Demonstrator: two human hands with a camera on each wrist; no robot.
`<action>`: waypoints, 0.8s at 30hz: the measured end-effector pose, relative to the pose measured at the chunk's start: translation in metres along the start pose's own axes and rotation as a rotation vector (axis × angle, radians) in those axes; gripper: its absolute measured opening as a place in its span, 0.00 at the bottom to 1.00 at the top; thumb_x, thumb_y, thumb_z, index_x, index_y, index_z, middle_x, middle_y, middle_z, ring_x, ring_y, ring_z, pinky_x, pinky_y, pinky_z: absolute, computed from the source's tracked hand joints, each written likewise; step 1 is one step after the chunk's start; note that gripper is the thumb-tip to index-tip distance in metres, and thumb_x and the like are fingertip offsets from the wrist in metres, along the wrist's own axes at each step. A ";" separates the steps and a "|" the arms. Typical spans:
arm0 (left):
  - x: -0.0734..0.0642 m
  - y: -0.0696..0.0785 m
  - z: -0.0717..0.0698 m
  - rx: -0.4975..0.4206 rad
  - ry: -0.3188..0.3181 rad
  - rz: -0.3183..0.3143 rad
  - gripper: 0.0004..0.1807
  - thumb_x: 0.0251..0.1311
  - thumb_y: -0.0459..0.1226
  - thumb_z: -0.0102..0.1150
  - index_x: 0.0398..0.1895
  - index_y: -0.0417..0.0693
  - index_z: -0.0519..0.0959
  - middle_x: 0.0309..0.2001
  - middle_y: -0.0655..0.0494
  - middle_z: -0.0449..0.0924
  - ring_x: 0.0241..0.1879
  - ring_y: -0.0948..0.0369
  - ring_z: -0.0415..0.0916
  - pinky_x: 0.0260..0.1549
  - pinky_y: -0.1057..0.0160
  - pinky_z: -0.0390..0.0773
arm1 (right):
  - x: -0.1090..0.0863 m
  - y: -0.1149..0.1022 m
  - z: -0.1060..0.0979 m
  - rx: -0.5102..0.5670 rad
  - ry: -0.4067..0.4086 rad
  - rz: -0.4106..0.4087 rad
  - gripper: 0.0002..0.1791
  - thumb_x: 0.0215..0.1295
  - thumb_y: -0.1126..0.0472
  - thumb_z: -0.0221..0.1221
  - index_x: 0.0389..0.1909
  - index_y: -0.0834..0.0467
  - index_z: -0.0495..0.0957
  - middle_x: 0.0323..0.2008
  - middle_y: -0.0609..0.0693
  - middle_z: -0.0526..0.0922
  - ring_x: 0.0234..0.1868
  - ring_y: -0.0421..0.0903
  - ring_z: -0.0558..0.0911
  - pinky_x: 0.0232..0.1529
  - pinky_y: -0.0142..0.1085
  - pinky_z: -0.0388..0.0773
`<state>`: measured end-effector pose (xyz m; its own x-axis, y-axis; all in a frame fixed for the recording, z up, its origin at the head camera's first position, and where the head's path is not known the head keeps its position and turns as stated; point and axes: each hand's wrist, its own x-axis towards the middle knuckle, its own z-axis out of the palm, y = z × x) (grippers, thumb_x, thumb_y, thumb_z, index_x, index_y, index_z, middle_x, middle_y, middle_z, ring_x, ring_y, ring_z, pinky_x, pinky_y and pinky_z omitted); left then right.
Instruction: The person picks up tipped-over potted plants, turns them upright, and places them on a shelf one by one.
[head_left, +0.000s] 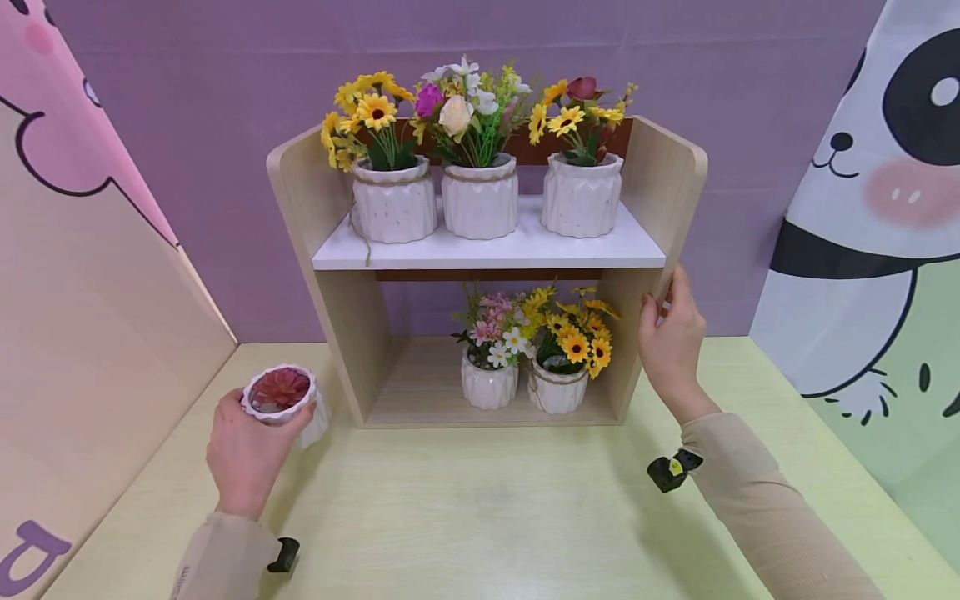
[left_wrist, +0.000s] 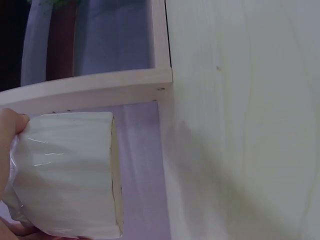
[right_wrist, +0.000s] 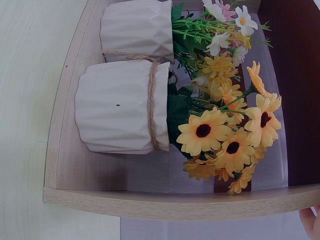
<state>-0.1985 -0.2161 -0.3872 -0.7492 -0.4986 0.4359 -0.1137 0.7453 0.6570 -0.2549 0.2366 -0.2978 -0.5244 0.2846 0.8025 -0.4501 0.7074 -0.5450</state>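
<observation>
My left hand (head_left: 251,454) grips a white ribbed flower pot (head_left: 313,423) by its rim, left of the shelf; a dark red flower (head_left: 281,388) shows inside it. In the left wrist view the pot (left_wrist: 70,175) is seen from its side, above the table. My right hand (head_left: 672,346) holds the right side panel of the wooden shelf (head_left: 678,192), thumb on the near edge. Two potted plants stand on the lower level: a pot with pink and white flowers (head_left: 490,383) and a twine-tied pot with yellow sunflowers (head_left: 557,390).
On the white upper shelf board (head_left: 487,254) stand a sunflower pot (head_left: 395,204), a mixed-flower pot (head_left: 480,200) and a pot with yellow and dark red flowers (head_left: 581,200). The pale table (head_left: 480,500) extends before the shelf. Printed panels flank it, one with a panda (head_left: 900,167).
</observation>
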 end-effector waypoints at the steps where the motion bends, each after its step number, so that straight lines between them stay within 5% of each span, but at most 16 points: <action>1: -0.002 0.001 -0.001 0.004 0.011 0.007 0.47 0.38 0.54 0.67 0.55 0.31 0.62 0.47 0.34 0.70 0.44 0.39 0.70 0.37 0.39 0.71 | 0.000 0.000 0.000 0.000 0.000 0.001 0.21 0.60 0.68 0.52 0.56 0.64 0.66 0.40 0.63 0.78 0.40 0.59 0.80 0.36 0.50 0.79; 9: -0.020 0.013 -0.007 0.036 0.074 0.096 0.45 0.36 0.50 0.70 0.55 0.33 0.64 0.47 0.34 0.72 0.42 0.39 0.73 0.31 0.37 0.72 | -0.001 0.000 0.000 0.007 -0.003 0.002 0.21 0.60 0.68 0.52 0.56 0.63 0.66 0.40 0.63 0.78 0.39 0.58 0.80 0.36 0.50 0.79; 18: -0.037 0.028 -0.004 0.036 0.223 0.325 0.45 0.30 0.50 0.70 0.51 0.30 0.67 0.41 0.33 0.74 0.34 0.39 0.76 0.22 0.38 0.74 | -0.001 0.001 0.001 0.010 -0.003 0.006 0.20 0.61 0.68 0.52 0.55 0.63 0.66 0.40 0.62 0.78 0.39 0.58 0.81 0.36 0.49 0.79; 24: -0.043 0.037 0.000 0.005 0.239 0.399 0.45 0.28 0.51 0.69 0.51 0.30 0.68 0.41 0.34 0.75 0.31 0.39 0.77 0.21 0.39 0.74 | -0.001 0.000 0.000 0.010 -0.004 0.005 0.21 0.61 0.68 0.52 0.56 0.63 0.66 0.41 0.62 0.78 0.40 0.58 0.81 0.36 0.49 0.79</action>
<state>-0.1700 -0.1670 -0.3816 -0.5640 -0.2603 0.7837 0.1489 0.9014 0.4066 -0.2550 0.2362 -0.2983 -0.5299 0.2854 0.7986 -0.4549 0.6991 -0.5517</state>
